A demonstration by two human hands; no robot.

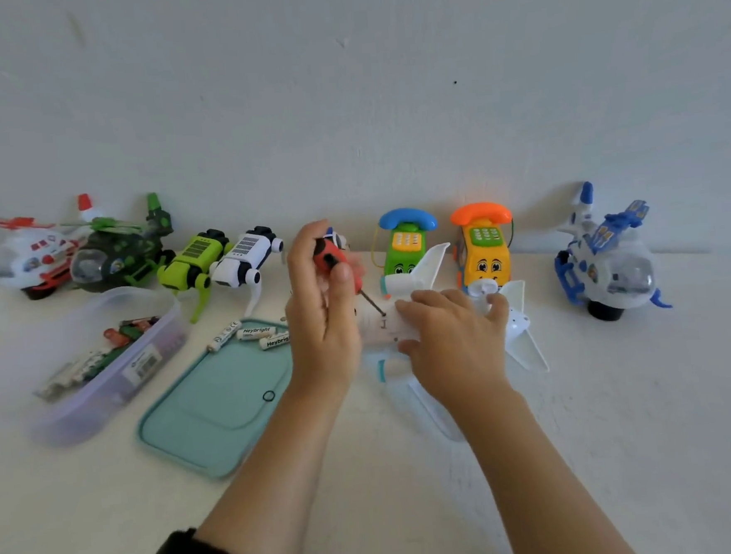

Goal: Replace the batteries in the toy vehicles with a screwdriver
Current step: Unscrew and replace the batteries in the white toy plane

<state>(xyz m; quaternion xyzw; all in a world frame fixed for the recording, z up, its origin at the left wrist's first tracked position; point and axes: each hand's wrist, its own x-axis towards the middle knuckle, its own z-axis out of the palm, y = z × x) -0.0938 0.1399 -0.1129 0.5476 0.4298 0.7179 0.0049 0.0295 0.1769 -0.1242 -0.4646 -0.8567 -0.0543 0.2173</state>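
Note:
A white toy airplane (520, 324) lies belly-up on the table in the middle. My right hand (450, 335) lies over its body with fingers spread and holds it down. My left hand (324, 305) grips a screwdriver (336, 259) with a red and black handle; its dark tip touches the plane's underside near a small mark. Three white batteries (255, 333) lie at the far edge of a teal tray (217, 408), left of my left hand. A small black ring (268, 396) sits on the tray.
A clear plastic box (115, 372) with several batteries stands at the left. Along the wall stand a red-white helicopter (29, 257), a green helicopter (120, 255), two robot dogs (220, 261), two toy phone cars (482, 242) and a blue-white plane (604, 255).

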